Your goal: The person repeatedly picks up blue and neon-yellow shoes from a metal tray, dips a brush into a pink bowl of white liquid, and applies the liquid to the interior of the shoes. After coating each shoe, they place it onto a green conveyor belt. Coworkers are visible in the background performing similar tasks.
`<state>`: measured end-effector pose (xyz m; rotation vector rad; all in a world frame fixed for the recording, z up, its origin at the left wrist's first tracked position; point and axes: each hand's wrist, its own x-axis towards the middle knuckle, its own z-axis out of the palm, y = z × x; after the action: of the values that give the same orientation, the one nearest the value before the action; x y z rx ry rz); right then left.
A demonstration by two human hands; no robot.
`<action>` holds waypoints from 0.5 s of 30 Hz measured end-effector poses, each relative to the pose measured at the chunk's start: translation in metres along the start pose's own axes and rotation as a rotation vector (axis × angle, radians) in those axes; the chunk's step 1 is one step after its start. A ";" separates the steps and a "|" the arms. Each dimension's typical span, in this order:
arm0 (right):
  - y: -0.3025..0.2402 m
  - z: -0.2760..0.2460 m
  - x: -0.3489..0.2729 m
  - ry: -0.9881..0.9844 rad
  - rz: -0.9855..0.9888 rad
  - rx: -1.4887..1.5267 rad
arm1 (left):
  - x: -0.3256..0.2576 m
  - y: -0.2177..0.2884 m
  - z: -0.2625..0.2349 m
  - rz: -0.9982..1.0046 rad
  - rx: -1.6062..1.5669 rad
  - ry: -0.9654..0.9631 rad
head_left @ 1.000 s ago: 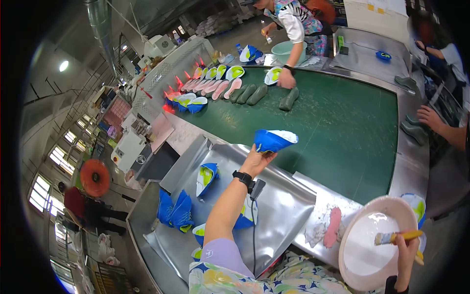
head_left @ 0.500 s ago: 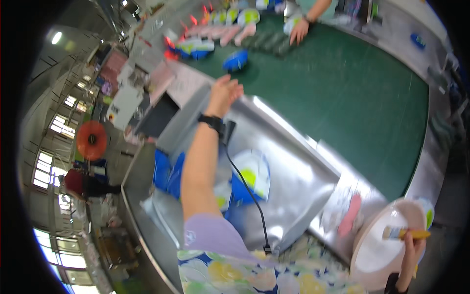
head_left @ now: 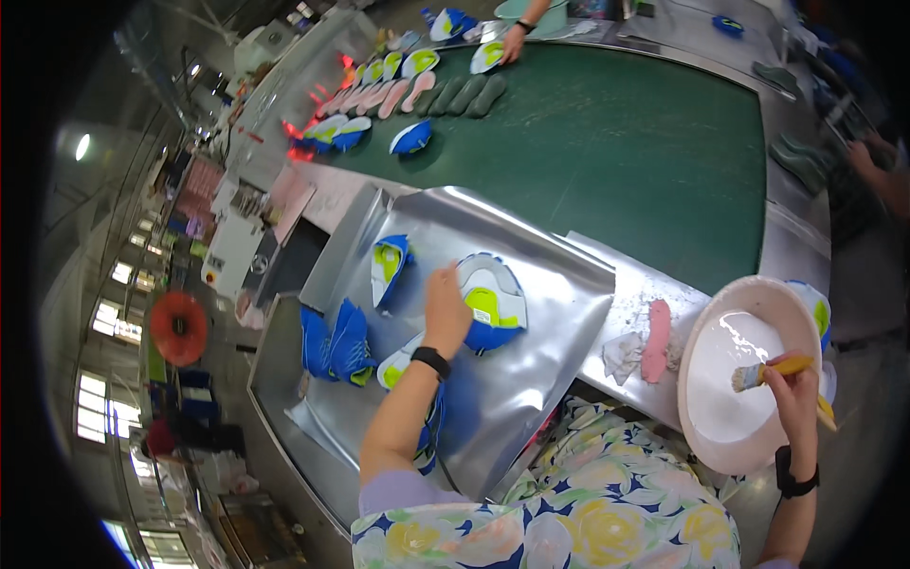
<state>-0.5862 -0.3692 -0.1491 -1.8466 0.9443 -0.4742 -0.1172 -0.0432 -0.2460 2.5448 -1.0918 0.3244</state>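
Observation:
My left hand is over the metal tray, its fingers closed at the left edge of a blue, white and lime shoe upper. More blue uppers lie in the tray, one of them beyond my hand and some partly under my forearm. At the right, my right hand grips a paintbrush by its yellow handle. Its pale bristles are over a pinkish basin holding white liquid. Whether they touch the liquid is unclear.
Beyond the tray is a green conveyor belt carrying pink and dark sole-shaped pieces and a blue upper. Another person's hand touches an upper at the far edge. A pink sole piece lies beside the basin.
My left hand has come back from near the belt to the upper in the tray. The brush in my right hand remains over the basin. The whole view has shifted.

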 end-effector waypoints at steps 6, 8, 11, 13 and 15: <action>0.011 0.008 0.007 -0.044 -0.071 -0.147 | 0.007 0.184 0.006 0.600 -0.258 -0.381; 0.010 0.009 0.006 -0.057 -0.084 -0.149 | 0.006 0.211 -0.001 0.699 -0.736 -0.414; 0.024 -0.003 -0.005 -0.010 -0.062 -0.118 | 0.027 0.190 0.001 0.665 -0.547 -0.359; 0.040 -0.013 -0.005 0.052 -0.041 -0.110 | 0.026 0.148 0.016 0.599 -0.585 -0.708; 0.050 -0.014 0.001 0.053 -0.030 -0.111 | 0.014 0.142 0.026 0.561 -0.583 -0.868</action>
<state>-0.6146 -0.3896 -0.1875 -1.9592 0.9972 -0.4993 -0.2101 -0.1540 -0.2322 1.7898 -1.8414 -0.9250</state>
